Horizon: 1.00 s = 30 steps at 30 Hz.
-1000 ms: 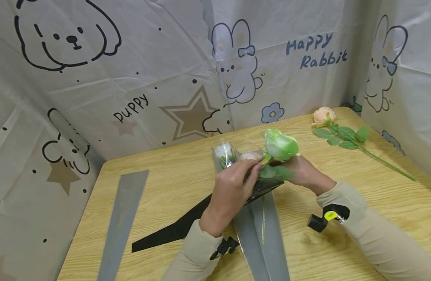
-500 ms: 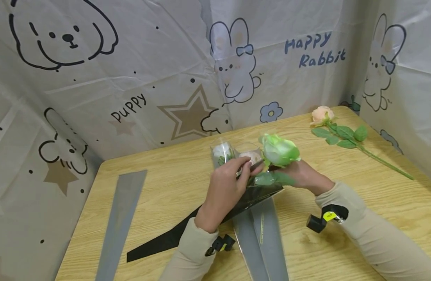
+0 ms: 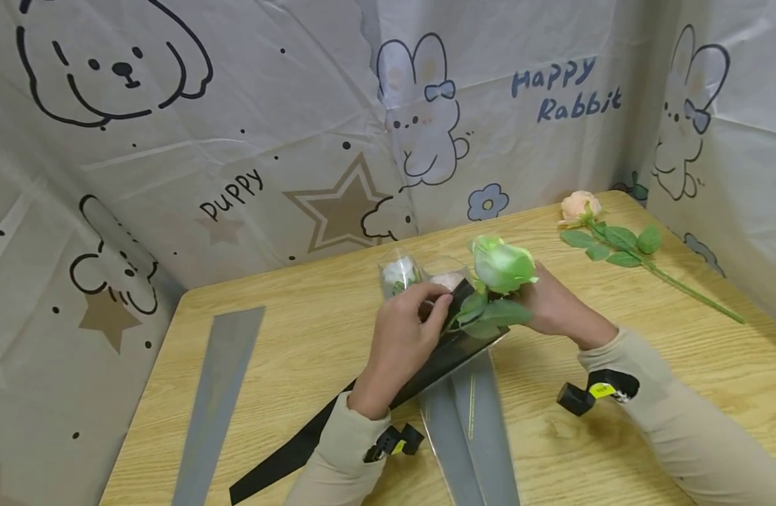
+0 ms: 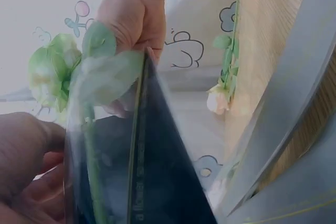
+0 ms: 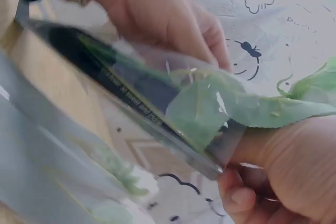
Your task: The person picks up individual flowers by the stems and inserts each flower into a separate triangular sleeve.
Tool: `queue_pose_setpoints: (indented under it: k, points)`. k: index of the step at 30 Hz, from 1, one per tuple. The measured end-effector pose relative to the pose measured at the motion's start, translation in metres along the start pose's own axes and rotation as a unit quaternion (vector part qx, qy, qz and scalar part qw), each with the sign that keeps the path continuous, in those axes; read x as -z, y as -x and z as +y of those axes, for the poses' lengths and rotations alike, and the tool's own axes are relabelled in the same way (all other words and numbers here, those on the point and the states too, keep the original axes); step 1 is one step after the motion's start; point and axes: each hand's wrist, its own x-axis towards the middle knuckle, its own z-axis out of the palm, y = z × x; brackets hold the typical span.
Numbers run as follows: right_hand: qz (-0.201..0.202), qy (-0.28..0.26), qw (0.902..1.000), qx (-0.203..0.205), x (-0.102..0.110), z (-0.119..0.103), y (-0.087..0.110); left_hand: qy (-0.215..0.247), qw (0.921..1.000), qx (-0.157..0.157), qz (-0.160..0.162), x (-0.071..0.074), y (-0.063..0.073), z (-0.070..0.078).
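An artificial green-white rose (image 3: 503, 263) sticks out of the wide mouth of a black flower sleeve (image 3: 299, 439) with a clear front. Its stem and some leaves (image 4: 113, 82) lie behind the clear film, as the left wrist view shows. My left hand (image 3: 403, 327) pinches one edge of the sleeve's mouth between thumb and fingers. On the opposite side, my right hand (image 3: 555, 302) is partly hidden behind the bloom; in the right wrist view, that hand (image 5: 299, 166) pinches the mouth's corner. The sleeve slants, its narrow end toward the near left.
Under the sleeve lie grey wrapped flowers (image 3: 483, 429), with a white rose (image 3: 399, 270) and a pale pink rose (image 3: 446, 281) at their far ends. A flat grey sleeve (image 3: 223, 393) lies left. A loose peach rose (image 3: 580, 207) rests at the far right, near the curtain (image 3: 236, 70).
The black sleeve's narrow end has swung toward the near edge. My left hand has shifted slightly left, from beside the rose's stem to the sleeve's edge. The green bloom dipped, then rose slightly.
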Motion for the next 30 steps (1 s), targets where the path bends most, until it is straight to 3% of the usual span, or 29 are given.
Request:
queue_pose_setpoints:
  k: [3, 9, 13, 18, 22, 26, 30]
  points:
    - [0.028, 0.074, 0.9969, 0.002, 0.005, -0.001, 0.001, -0.006, 0.9984, -0.021, 0.052, 0.002, 0.000, 0.001]
    - [0.039, 0.087, 0.9951, -0.027, 0.013, -0.004, 0.001, -0.006, 0.9902, -0.066, 0.123, 0.005, 0.000, 0.004]
    - [0.054, 0.104, 0.9926, -0.033, 0.020, -0.004, 0.002, -0.014, 0.9835, -0.097, 0.152, 0.007, -0.001, 0.004]
    - [0.052, 0.137, 0.9887, -0.032, 0.026, 0.001, 0.000, -0.015, 0.9805, -0.104, 0.166, 0.009, -0.001, 0.003]
    - [0.065, 0.201, 0.9774, 0.009, 0.034, 0.010, -0.002, -0.011, 0.9807, -0.102, 0.167, 0.010, -0.003, 0.001]
    - [0.111, 0.233, 0.9655, 0.036, 0.043, 0.017, -0.003, -0.010, 0.9797, -0.105, 0.171, 0.013, -0.004, 0.000]
    - [0.173, 0.188, 0.9668, 0.000, 0.047, 0.014, -0.002, -0.012, 0.9777, -0.103, 0.183, 0.015, -0.005, -0.002]
